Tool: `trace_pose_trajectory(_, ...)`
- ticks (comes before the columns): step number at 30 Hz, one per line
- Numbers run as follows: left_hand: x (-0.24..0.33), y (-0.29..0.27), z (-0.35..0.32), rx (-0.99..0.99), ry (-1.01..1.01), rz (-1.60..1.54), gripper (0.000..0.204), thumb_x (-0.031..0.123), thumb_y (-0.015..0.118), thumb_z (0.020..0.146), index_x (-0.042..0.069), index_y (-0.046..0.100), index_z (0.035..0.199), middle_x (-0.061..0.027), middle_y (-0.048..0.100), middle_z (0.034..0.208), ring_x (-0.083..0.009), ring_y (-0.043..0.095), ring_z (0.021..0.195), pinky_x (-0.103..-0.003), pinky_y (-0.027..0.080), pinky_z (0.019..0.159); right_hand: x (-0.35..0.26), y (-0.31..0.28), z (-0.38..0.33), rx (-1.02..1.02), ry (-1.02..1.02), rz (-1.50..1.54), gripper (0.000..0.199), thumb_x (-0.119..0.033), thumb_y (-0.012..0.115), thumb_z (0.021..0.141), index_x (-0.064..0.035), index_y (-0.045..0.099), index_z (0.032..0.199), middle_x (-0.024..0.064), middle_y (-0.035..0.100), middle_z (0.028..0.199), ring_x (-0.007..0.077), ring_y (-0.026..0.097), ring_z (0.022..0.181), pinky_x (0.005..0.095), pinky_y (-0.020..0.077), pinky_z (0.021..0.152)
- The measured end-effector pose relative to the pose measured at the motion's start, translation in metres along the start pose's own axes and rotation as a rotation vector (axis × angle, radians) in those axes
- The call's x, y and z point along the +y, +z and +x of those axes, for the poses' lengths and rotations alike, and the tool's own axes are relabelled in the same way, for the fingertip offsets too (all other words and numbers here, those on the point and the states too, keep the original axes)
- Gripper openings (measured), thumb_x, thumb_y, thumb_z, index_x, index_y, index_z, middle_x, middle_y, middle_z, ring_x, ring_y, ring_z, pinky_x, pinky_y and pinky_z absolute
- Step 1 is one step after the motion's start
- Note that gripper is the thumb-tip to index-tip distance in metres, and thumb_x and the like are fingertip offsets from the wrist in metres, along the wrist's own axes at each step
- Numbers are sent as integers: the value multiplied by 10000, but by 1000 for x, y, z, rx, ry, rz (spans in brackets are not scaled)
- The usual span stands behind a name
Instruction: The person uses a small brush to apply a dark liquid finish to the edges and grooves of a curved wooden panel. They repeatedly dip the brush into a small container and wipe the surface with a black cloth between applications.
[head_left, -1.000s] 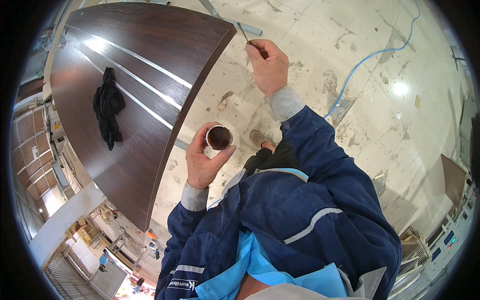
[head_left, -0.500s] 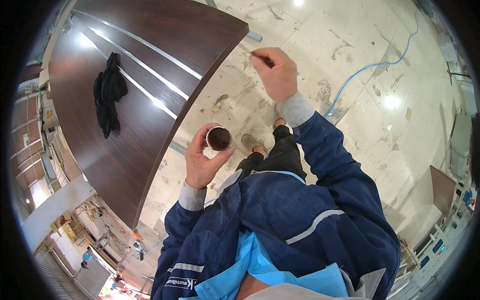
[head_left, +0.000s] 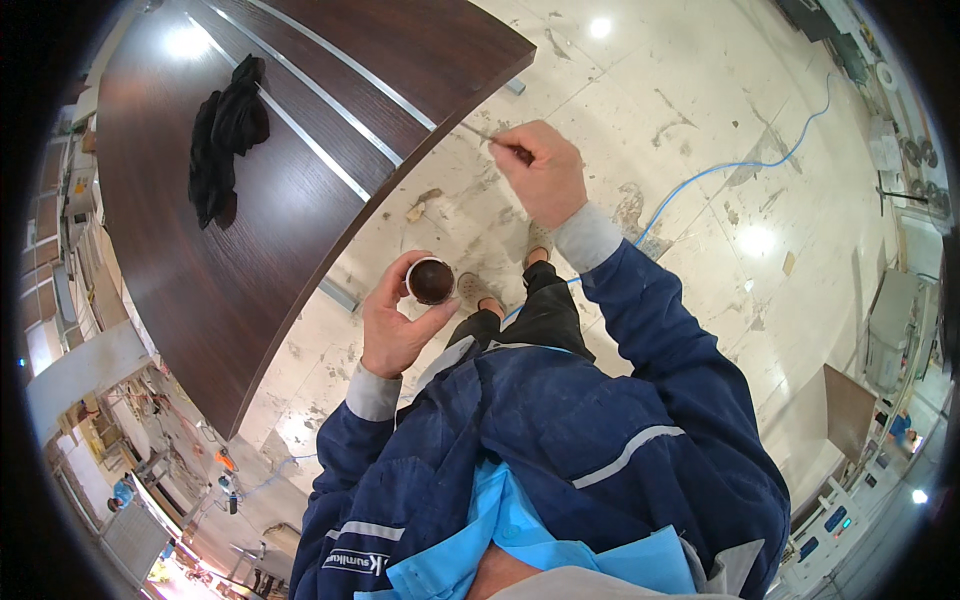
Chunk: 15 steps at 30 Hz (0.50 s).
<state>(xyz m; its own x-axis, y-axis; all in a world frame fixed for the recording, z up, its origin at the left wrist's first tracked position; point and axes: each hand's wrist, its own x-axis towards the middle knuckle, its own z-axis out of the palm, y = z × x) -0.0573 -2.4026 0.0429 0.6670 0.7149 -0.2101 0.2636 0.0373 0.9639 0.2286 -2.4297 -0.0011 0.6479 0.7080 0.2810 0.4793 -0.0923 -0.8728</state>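
My left hand (head_left: 392,330) is closed around a small white cup (head_left: 432,302), its thumb and fingers on either side. Dark brown paint-like stuff (head_left: 432,280) shows inside the cup. Farther out, my right hand (head_left: 541,172) pinches a thin dark stick-like tool (head_left: 478,131), possibly a fine brush. The tool's slender end points left toward the edge of a large dark brown wood-grain panel (head_left: 290,240); whether it touches is hard to tell. Crumpled black cloth or gloves (head_left: 226,125) lie on the panel, away from both hands.
Several bright metal strips (head_left: 345,120) run across the panel. Its curved edge stands between me and its far side. A blue hose (head_left: 690,184) snakes over the stained tile floor (head_left: 720,290) at right. A brown board (head_left: 850,412) leans near equipment at lower right.
My right hand has moved slightly left and lower in view, and the thin tool now shows toward the panel's edge. The view has shifted; my left hand still holds the cup.
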Motion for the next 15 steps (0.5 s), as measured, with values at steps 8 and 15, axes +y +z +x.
trace_pose_trajectory(8, -10, -7, -20, 27, -14, -18, 638, 141, 914, 812, 27, 628, 1371, -43, 731, 1180, -146, 691, 1059, -325, 538, 979, -28, 15, -18, -71, 89, 84, 125, -129, 749, 923, -45, 769, 1014, 123, 721, 976, 244, 711, 841, 355, 570, 762)
trace_pose_trajectory(15, -13, -7, -30, 21, 3, -32, 644, 171, 926, 802, 36, 638, 1362, -46, 734, 1189, -162, 699, 1071, -335, 536, 986, -38, 28, -28, 121, 146, 138, 83, -95, 760, 903, -44, 756, 967, 119, 707, 917, 248, 694, 791, 358, 555, 722)
